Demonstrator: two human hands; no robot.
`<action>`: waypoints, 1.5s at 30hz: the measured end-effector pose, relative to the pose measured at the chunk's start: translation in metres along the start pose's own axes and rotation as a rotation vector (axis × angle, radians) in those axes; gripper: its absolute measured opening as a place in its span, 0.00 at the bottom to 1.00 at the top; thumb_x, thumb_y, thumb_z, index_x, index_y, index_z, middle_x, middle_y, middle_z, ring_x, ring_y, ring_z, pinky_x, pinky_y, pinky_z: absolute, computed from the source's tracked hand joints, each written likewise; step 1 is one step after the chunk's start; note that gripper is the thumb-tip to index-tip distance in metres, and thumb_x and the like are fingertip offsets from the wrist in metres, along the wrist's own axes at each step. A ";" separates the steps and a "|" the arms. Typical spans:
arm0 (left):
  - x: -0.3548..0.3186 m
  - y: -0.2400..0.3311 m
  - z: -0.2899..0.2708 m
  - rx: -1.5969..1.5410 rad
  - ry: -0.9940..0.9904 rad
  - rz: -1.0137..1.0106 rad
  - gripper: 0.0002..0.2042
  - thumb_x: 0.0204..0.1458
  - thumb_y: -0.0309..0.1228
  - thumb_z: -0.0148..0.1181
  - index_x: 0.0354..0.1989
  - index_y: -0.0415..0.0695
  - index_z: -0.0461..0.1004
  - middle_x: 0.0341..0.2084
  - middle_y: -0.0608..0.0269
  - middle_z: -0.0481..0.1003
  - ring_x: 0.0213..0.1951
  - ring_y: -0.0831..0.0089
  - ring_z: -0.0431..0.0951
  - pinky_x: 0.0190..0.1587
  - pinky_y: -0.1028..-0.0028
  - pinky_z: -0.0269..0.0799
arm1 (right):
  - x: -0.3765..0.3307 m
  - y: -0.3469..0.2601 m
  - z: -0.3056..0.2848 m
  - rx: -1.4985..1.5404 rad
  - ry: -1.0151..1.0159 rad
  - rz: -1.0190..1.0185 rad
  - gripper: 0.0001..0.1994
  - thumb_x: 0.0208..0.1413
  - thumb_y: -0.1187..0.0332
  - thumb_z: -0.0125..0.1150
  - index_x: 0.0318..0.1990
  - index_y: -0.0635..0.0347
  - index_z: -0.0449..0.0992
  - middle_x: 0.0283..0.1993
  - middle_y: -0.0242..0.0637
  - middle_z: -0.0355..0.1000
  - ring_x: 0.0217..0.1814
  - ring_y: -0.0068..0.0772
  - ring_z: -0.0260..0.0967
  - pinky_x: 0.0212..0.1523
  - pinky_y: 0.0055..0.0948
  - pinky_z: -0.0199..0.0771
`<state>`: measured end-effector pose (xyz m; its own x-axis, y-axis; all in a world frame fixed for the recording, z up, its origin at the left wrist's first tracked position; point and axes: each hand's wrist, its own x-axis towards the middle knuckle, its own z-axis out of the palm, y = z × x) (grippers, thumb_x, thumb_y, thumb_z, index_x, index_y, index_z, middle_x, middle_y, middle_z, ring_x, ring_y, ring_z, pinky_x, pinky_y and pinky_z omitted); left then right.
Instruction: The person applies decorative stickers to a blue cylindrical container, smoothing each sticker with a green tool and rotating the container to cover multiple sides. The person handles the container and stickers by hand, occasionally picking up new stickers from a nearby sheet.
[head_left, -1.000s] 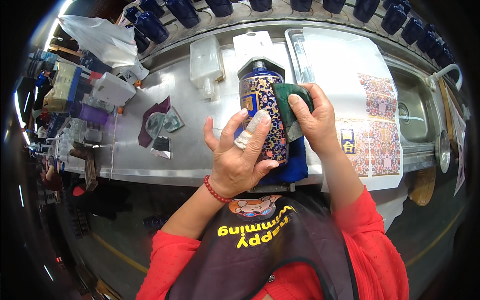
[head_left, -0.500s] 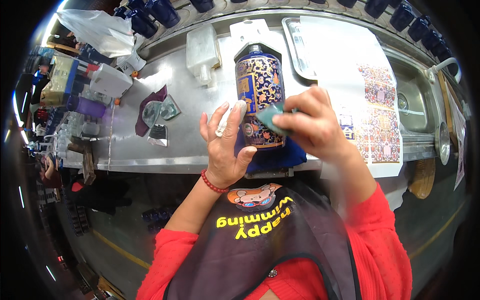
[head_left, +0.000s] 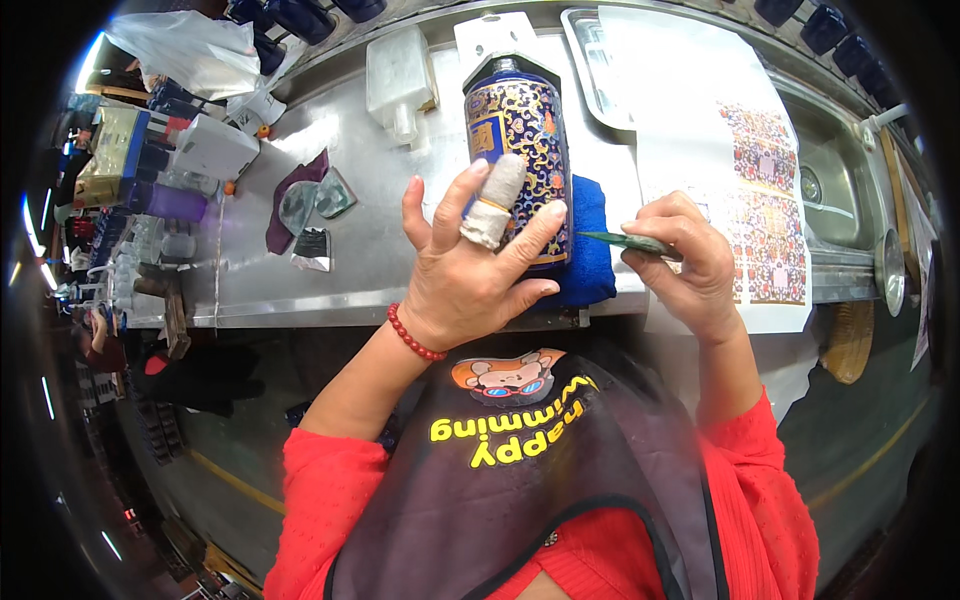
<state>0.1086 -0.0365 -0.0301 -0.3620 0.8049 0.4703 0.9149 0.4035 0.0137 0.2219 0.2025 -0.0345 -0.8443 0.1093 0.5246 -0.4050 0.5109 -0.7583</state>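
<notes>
A dark blue bottle [head_left: 535, 120] with gold, red and white floral patterning lies on its side, its neck pointing away from me. My left hand [head_left: 470, 285] lies over its near left part with fingers spread, the index and thumb reaching across the lower end. One of those fingers wears a whitish wrap [head_left: 500, 190]. To the right of the bottle, my right hand [head_left: 695, 265] pinches a thin green scraper [head_left: 615, 240], seen edge-on. Its tip points at the bottle's side, and whether it touches cannot be told. A blue cloth [head_left: 595, 245] lies beneath the bottle.
Printed floral sheets [head_left: 765, 220] lie to the right on white paper, beside a metal tray [head_left: 575, 60] and a steel sink [head_left: 850, 220]. Left of the bottle are a clear square bottle [head_left: 395, 85] and a purple cloth [head_left: 285, 205] with greenish pieces. Dark blue bottles [head_left: 300, 18] stand along the back.
My right hand has drawn the scraper off the bottle to the right and turned it edge-on. My left hand has shifted right, further over the bottle, whose blue panel has turned leftward.
</notes>
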 end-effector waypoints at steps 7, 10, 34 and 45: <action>0.001 0.011 0.001 0.008 -0.019 0.110 0.31 0.42 0.47 0.72 0.60 0.61 0.78 0.59 0.67 0.76 0.70 0.56 0.58 0.72 0.40 0.27 | 0.001 0.013 -0.001 0.065 0.042 0.029 0.09 0.55 0.79 0.69 0.43 0.66 0.77 0.38 0.37 0.73 0.39 0.27 0.69 0.39 0.23 0.69; 0.001 0.015 0.004 -0.024 -0.003 0.143 0.24 0.48 0.45 0.67 0.55 0.55 0.79 0.59 0.71 0.75 0.68 0.62 0.62 0.69 0.35 0.34 | 0.002 0.014 -0.001 0.084 0.061 0.100 0.08 0.57 0.79 0.67 0.43 0.67 0.77 0.38 0.37 0.73 0.38 0.26 0.69 0.40 0.23 0.68; -0.023 0.005 0.007 -0.201 0.121 -0.069 0.24 0.56 0.42 0.64 0.61 0.51 0.76 0.58 0.60 0.77 0.65 0.58 0.69 0.73 0.46 0.40 | 0.011 0.002 0.026 -0.380 -0.067 -0.208 0.31 0.47 0.86 0.57 0.63 0.59 0.73 0.64 0.54 0.68 0.58 0.57 0.69 0.58 0.42 0.73; -0.030 0.001 0.010 -0.166 0.098 0.011 0.22 0.57 0.39 0.64 0.60 0.48 0.77 0.57 0.53 0.77 0.65 0.53 0.70 0.74 0.48 0.41 | -0.013 0.000 0.037 -0.439 -0.223 -0.196 0.33 0.45 0.83 0.58 0.64 0.54 0.73 0.70 0.55 0.62 0.62 0.58 0.66 0.63 0.48 0.69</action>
<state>0.1182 -0.0555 -0.0529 -0.3404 0.7593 0.5546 0.9385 0.3111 0.1502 0.2198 0.1701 -0.0556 -0.8408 -0.1839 0.5091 -0.4183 0.8177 -0.3955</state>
